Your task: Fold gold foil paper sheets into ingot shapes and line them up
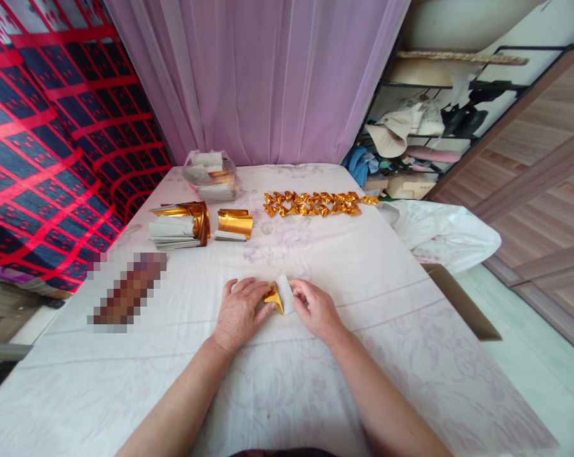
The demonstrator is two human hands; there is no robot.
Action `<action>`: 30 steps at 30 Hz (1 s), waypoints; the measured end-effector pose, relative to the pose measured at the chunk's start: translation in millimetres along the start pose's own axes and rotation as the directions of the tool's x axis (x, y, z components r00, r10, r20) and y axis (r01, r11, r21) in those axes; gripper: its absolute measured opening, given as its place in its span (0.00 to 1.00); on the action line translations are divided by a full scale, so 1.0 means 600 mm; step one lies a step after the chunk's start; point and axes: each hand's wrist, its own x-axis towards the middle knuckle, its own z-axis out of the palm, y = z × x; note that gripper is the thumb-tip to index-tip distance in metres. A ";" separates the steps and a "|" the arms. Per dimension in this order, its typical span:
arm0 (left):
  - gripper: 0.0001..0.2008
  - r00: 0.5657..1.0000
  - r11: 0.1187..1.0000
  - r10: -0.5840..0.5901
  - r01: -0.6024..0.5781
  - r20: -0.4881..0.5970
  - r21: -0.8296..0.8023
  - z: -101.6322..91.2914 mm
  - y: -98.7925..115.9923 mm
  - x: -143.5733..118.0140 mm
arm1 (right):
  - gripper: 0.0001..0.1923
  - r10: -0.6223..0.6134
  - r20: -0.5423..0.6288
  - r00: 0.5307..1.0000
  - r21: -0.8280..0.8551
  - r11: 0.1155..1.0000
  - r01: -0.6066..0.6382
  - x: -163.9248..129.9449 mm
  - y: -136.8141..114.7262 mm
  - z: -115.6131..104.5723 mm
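A partly folded sheet of gold foil paper [277, 302] lies on the table in front of me, its gold side folded at the left and its white backing showing at the right. My left hand [242, 309] presses the gold fold, thumb and fingers closed on that side. At the white edge, my right hand [314, 307] has its fingers curled, with thumb and index finger at the paper. Farther back sit a thick stack of gold foil sheets [200, 223] and a smaller curved stack [235, 222]. Rows of folded gold pieces [310, 204] stand to their right.
A clear plastic bag [211, 178] of more sheets is at the table's back left. A blurred-out flat item [129, 289] lies at the left. Beyond the right edge are a white plastic bag [449, 231], a cardboard box [458, 298] and a shoe rack [425, 136].
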 end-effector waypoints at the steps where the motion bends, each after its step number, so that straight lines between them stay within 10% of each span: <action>1: 0.14 1.000 1.000 -0.011 0.011 -0.003 0.007 0.002 0.000 0.001 | 0.14 -0.012 0.006 1.000 -0.007 1.000 0.012 0.000 0.000 0.000; 30: 0.03 1.000 1.000 0.001 -0.001 0.012 0.011 -0.002 0.000 0.003 | 0.10 -0.265 0.140 0.954 -0.319 0.900 0.297 -0.007 -0.030 -0.010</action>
